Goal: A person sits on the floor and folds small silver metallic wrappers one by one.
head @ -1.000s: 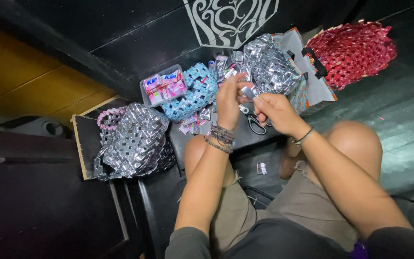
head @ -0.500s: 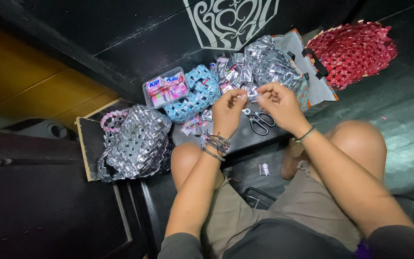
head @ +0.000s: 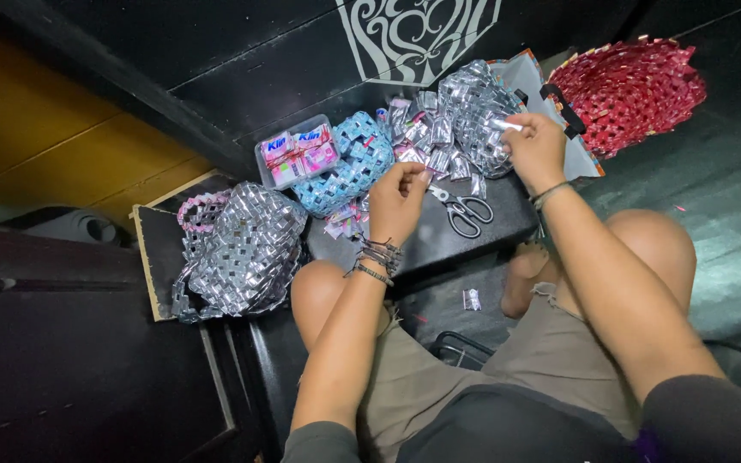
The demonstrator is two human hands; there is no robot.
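I sit on the floor behind a low black board [head: 439,240]. My left hand [head: 398,201] hovers over it with fingers curled, pinching the end of a chain of folded silver wrappers [head: 439,159]. My right hand [head: 533,150] is farther right and holds a small folded silver strip [head: 504,125] between thumb and fingers, close to a woven silver piece [head: 473,107]. Scissors [head: 465,210] lie on the board between my hands.
A woven silver bag [head: 246,249] with a pink handle lies at left. A blue woven basket [head: 349,163] and a clear box of pink packets [head: 298,153] sit behind the board. A red woven piece [head: 632,90] lies at far right. A small wrapper scrap [head: 472,299] lies between my knees.
My hands were together at the silver piece. Now they are apart: the right moved right with a silver strip, and the left dropped toward the board.
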